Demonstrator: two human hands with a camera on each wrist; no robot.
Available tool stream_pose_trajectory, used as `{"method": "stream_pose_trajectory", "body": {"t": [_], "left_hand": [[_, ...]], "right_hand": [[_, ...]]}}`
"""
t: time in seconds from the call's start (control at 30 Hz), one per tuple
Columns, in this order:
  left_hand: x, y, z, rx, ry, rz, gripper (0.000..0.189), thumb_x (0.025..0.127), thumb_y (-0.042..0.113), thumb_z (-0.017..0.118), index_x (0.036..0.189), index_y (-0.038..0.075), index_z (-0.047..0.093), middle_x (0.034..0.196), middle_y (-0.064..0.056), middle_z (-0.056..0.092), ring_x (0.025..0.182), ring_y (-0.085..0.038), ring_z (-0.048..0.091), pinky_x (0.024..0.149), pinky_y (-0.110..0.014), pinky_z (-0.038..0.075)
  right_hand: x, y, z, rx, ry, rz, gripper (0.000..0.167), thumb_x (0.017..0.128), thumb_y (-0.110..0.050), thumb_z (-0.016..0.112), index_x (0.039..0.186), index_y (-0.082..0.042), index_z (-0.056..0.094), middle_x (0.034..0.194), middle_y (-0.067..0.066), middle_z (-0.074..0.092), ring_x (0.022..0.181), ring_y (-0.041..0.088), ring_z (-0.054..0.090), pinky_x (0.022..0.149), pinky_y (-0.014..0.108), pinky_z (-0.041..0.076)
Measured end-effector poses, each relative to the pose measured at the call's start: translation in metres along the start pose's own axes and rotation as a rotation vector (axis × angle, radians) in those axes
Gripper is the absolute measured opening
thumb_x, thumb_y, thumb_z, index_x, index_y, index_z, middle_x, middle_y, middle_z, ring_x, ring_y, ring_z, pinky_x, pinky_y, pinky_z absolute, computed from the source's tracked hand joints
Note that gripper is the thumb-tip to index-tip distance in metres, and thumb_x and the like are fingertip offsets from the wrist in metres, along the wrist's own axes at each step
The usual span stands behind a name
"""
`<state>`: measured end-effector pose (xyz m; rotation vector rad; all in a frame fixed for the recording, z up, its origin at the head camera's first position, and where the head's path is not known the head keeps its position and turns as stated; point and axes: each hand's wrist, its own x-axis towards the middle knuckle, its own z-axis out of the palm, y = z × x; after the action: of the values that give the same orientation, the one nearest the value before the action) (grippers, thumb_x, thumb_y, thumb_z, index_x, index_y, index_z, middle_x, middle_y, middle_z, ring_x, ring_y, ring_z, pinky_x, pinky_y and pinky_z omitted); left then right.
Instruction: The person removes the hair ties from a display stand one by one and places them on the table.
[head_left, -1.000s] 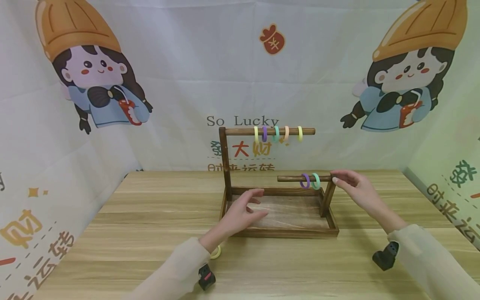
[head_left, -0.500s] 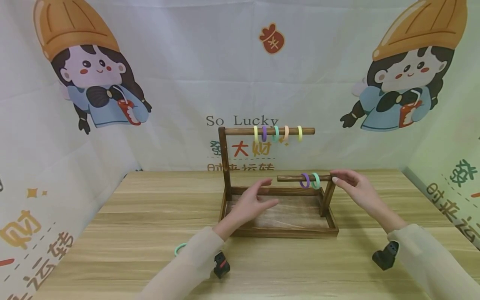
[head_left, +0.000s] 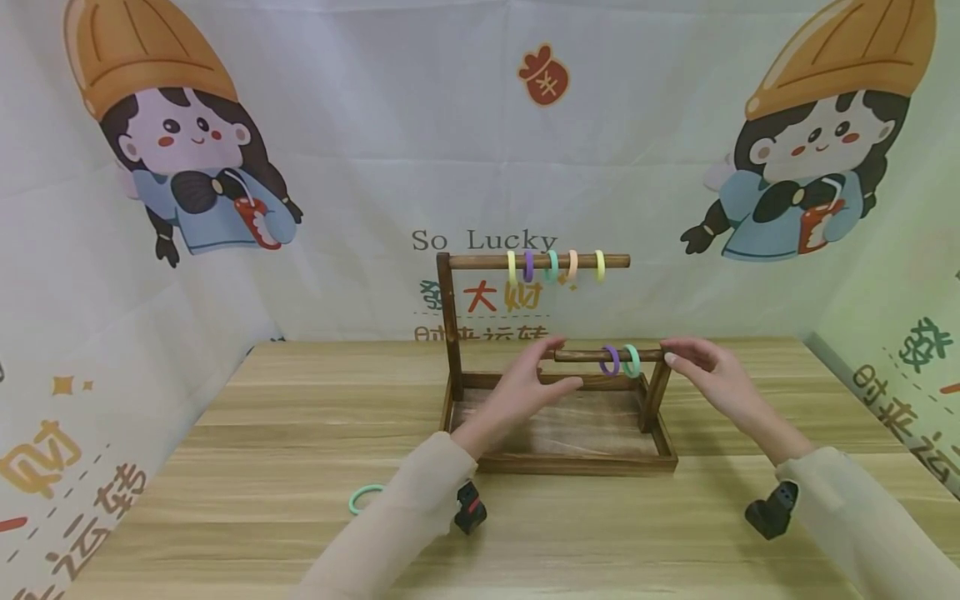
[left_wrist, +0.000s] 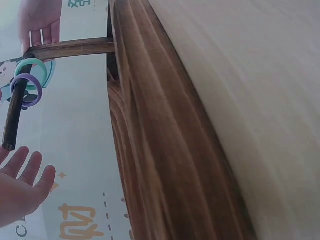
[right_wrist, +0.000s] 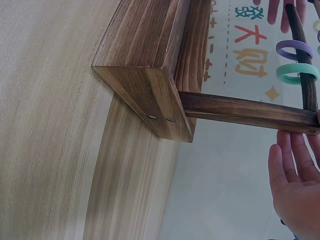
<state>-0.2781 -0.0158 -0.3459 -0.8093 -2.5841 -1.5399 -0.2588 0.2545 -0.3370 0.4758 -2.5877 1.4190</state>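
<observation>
A brown wooden rack (head_left: 577, 463) with a tray base carries two bars at different heights. My left hand (head_left: 525, 383) reaches over the tray, fingers and thumb apart with nothing between them. Its fingertips are beside the free end of the lower bar (head_left: 577, 356); whether they touch it I cannot tell. At the other end, my right hand (head_left: 708, 375) pinches the top of the short post (head_left: 655, 400). A purple ring (head_left: 616, 362) and a mint ring (head_left: 637, 362) hang on the lower bar between the hands.
Several coloured rings, including a peach ring (head_left: 573, 267), hang on the upper bar (head_left: 480, 262). On the wooden table (head_left: 300, 417), a green ring (head_left: 352, 500) lies partly behind the left sleeve (head_left: 405, 508). A printed cloth (head_left: 360, 167) stands behind.
My left hand has moved right and up, from over the tray's left side to the lower bar's free end. The green ring has come into sight. My right hand stays in place.
</observation>
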Motion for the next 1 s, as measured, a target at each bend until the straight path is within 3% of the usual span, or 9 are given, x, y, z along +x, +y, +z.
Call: {"method": "stream_pose_trajectory", "body": {"t": [0.17, 0.47, 0.63, 1.0], "left_hand": [[0.009, 0.006, 0.003, 0.063, -0.001, 0.024, 0.063, 0.08, 0.033, 0.065, 0.132, 0.011, 0.038, 0.129, 0.0, 0.042, 0.116, -0.014, 0.038, 0.094, -0.03, 0.032], [0.023, 0.016, 0.011, 0.201, 0.022, 0.126, 0.058, 0.079, 0.03, 0.067, 0.127, 0.007, 0.045, 0.125, -0.003, 0.047, 0.114, -0.015, 0.041, 0.094, -0.026, 0.032], [0.029, 0.019, 0.018, 0.34, 0.031, 0.156, 0.056, 0.078, 0.036, 0.066, 0.124, 0.008, 0.049, 0.122, -0.003, 0.05, 0.114, -0.016, 0.042, 0.095, -0.025, 0.031], [0.031, 0.027, 0.029, 0.692, 0.062, 0.124, 0.058, 0.076, 0.052, 0.06, 0.121, 0.016, 0.053, 0.114, 0.001, 0.053, 0.105, -0.016, 0.046, 0.087, -0.03, 0.038]], "right_hand": [[0.0, 0.0, 0.0, 0.0, -0.004, 0.002, 0.046, 0.093, -0.031, 0.044, 0.125, 0.002, 0.044, 0.123, 0.021, 0.045, 0.11, 0.032, 0.043, 0.087, 0.048, 0.035], [0.0, 0.0, -0.001, -0.002, -0.005, 0.009, 0.046, 0.093, -0.031, 0.044, 0.125, 0.001, 0.044, 0.123, 0.02, 0.045, 0.11, 0.032, 0.043, 0.087, 0.048, 0.036], [0.001, 0.001, 0.0, -0.004, -0.004, 0.019, 0.047, 0.093, -0.032, 0.044, 0.126, 0.001, 0.044, 0.123, 0.02, 0.045, 0.11, 0.032, 0.043, 0.087, 0.047, 0.036], [0.0, 0.0, -0.001, -0.01, -0.002, 0.016, 0.045, 0.093, -0.031, 0.044, 0.126, 0.0, 0.044, 0.124, 0.021, 0.045, 0.111, 0.032, 0.042, 0.087, 0.049, 0.036]]}}
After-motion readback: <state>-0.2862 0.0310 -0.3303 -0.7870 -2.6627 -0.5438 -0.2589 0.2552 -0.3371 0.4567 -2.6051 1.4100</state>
